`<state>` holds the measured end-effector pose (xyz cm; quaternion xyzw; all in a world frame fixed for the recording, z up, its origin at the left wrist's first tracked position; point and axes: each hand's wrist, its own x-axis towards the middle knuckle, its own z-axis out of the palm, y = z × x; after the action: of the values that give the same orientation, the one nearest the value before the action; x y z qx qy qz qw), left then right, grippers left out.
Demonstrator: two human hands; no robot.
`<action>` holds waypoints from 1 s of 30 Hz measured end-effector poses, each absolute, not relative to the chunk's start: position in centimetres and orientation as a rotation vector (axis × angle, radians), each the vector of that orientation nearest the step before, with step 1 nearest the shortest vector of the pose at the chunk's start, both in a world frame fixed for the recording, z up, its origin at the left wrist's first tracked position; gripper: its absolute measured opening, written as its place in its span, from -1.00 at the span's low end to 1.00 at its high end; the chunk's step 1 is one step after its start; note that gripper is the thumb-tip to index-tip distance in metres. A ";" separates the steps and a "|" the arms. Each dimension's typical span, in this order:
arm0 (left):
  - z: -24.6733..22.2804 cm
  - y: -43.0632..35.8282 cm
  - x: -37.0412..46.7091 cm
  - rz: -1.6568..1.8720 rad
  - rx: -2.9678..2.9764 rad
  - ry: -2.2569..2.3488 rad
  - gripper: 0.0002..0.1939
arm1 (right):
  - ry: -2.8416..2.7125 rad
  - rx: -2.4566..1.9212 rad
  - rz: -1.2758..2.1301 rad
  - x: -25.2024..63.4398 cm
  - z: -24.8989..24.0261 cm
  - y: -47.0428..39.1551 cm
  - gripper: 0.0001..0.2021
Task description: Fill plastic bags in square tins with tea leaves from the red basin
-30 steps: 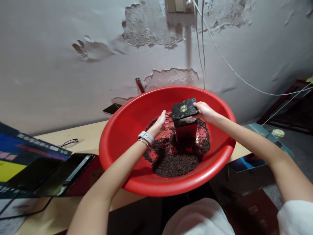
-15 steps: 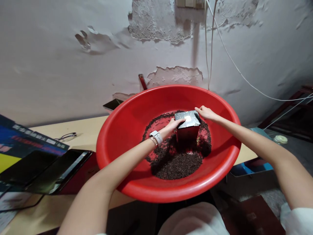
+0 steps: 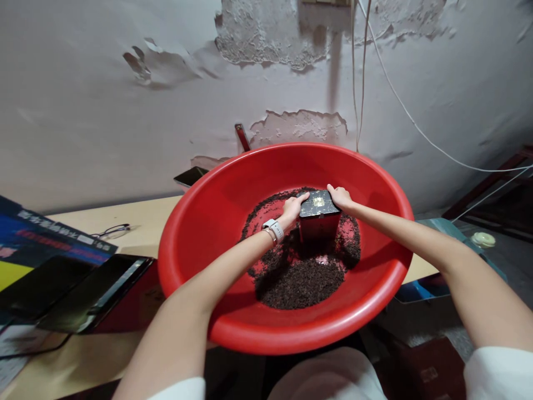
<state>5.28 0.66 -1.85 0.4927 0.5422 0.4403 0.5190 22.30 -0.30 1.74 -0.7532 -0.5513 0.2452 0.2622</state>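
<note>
Inside a large red plastic basin [image 3: 245, 338] is a squarish red box [image 3: 318, 229] with a dark, gold-flecked top and a pale gold square in its middle. My left hand [image 3: 293, 209], wearing a light watch at the wrist, grips the box's left side, thumb on the top edge. On the opposite side my right hand [image 3: 340, 196] grips it, thumb at the far right corner. Dark brown loose shreds, like dry tea leaves [image 3: 300, 284], lie heaped in front of the box and spread thinly around it. The fingers under both hands are mostly hidden.
The basin stands on a pale wooden table [image 3: 120, 206] against a peeling wall. To the left are an open dark case [image 3: 95, 294], a printed blue box [image 3: 45, 236] and glasses [image 3: 112, 229]. Behind the basin lies a dark flat device [image 3: 190, 176]. Cables [image 3: 391, 89] hang at right.
Both hands have shifted their hold slightly on the box, the right one moving in closer. The box's top, silvery with glare before, now shows dark with its gold square.
</note>
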 end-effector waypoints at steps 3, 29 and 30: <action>-2.2 1.1 5.2 1.056 1.189 1.336 -0.53 | -1.486 -2.051 0.658 22.2 1.6 -0.1 -0.46; 4.4 -2.1 1.9 0.284 2.952 1.659 -0.58 | -2.524 -1.282 0.557 24.0 3.8 -0.9 -0.01; 4.6 -2.1 1.7 0.305 2.958 1.673 -0.57 | -2.504 -1.280 0.506 23.9 3.7 -0.7 -0.02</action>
<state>1.69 -2.09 4.57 0.8590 0.4858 0.0885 -0.1349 23.89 -0.71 3.69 -0.4434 -0.8675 0.1753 0.1416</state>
